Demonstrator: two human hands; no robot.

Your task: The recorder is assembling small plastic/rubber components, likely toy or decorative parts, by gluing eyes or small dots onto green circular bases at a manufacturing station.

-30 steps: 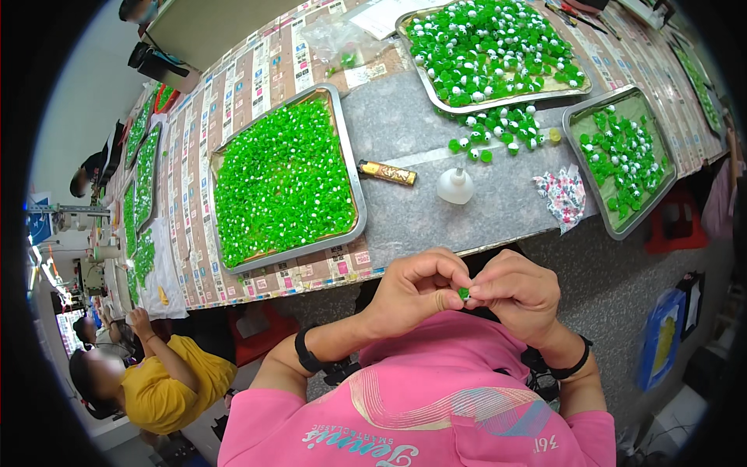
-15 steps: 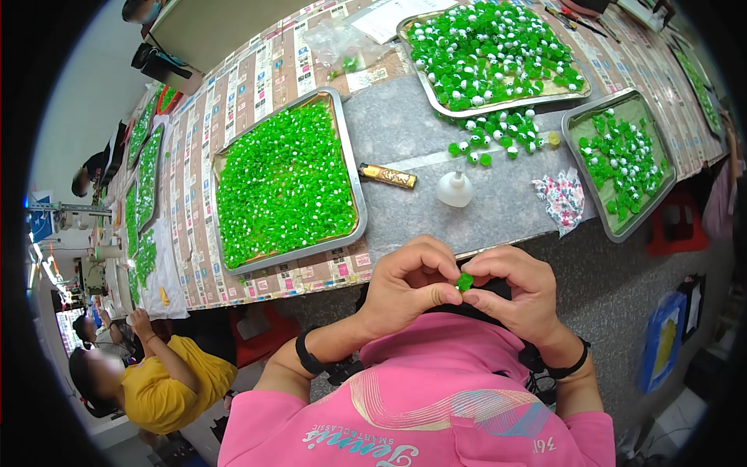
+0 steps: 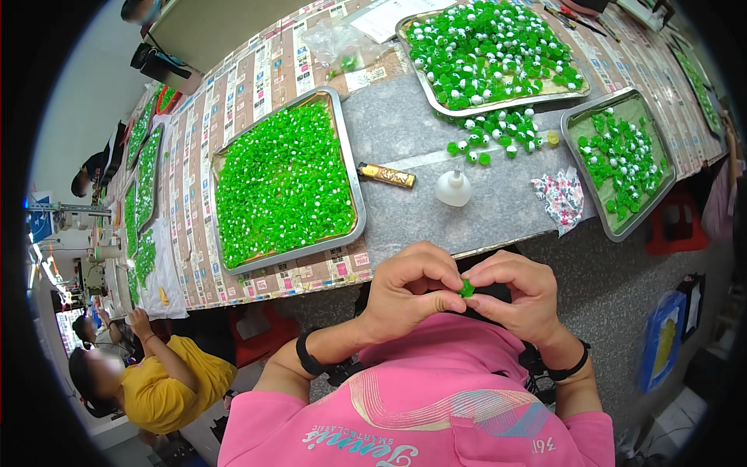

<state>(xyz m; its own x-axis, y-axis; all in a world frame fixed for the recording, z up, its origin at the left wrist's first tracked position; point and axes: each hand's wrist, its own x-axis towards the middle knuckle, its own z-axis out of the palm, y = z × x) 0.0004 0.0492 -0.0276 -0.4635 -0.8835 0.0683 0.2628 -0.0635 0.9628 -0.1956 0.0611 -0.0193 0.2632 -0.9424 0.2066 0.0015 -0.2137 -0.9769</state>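
Between my hands, just off the table's near edge, is a small green plastic piece. My left hand pinches it from the left with thumb and forefinger. From the other side my right hand grips it the same way, so the fingertips of both hands nearly meet. The fingers hide much of the piece. Beyond my hands, a small white squeeze bottle with a thin nozzle stands on the grey mat. A yellow lighter lies left of it, and a crumpled floral cloth to its right.
A metal tray of small green pieces stands at left. Another tray at the back holds green-and-white pieces, some spilled in front; a smaller tray sits at right. A person in yellow works at far left.
The green piece has been turned between my fingertips, and the white spot on it no longer shows. Both hands have shifted very slightly; the things on the table stay put.
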